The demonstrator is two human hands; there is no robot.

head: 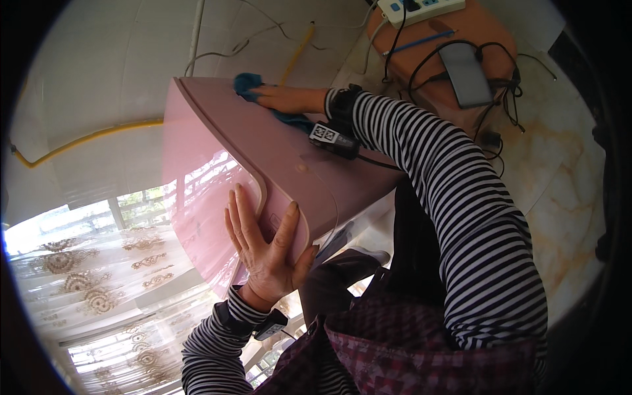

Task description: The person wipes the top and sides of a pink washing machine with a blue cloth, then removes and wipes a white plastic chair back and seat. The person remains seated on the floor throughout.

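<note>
A large pink casing [296, 148], possibly a home appliance, stands tilted in my view, with a glossy pink front panel [197, 197] and a matte pink side. My right hand [289, 98] presses a teal cloth [247, 85] onto the matte side near its far edge. Part of the cloth trails out beneath my wrist. My left hand [266, 252] lies against the casing's near corner, fingers spread across the edge of the glossy panel. Nothing is held in that hand.
At the upper right, an orange stool-like stand [424, 64] carries a white power strip [422, 10], a blue pencil [419, 42], a phone [465, 74] and tangled black cables. A yellow pipe [98, 133] runs along the tiled wall. Patterned curtains [98, 276] show at lower left.
</note>
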